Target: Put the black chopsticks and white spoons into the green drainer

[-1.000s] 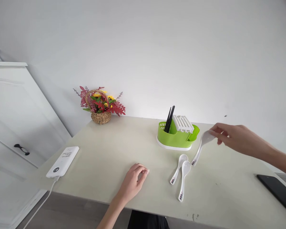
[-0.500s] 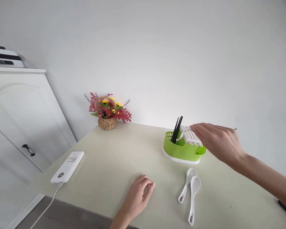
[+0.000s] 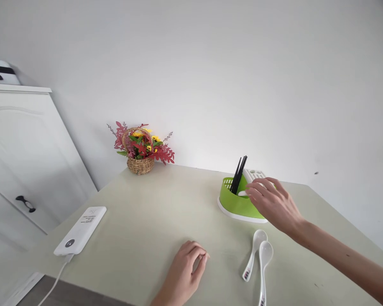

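My right hand [image 3: 274,204] reaches over the green cutlery holder [image 3: 234,205], its fingertips pinched on the end of a white spoon [image 3: 242,193] that dips into the holder. Black chopsticks [image 3: 240,172] stand in the holder's left part, beside a white slotted insert [image 3: 257,173]. Two more white spoons [image 3: 253,255] lie side by side on the beige table [image 3: 153,212] just in front of the holder. My left hand [image 3: 187,272] rests on the table near its front edge, fingers curled under, holding nothing.
A wicker basket of red and yellow flowers [image 3: 140,148] stands at the table's back left by the wall. A white power bank [image 3: 81,229] with a cable [image 3: 55,280] lies at the left edge. A white cabinet [image 3: 19,161] stands to the left.
My right hand lifted a white spoon from beside the other two, carried it left over the holder and lowered it in. The left hand stayed put. The view shifted.
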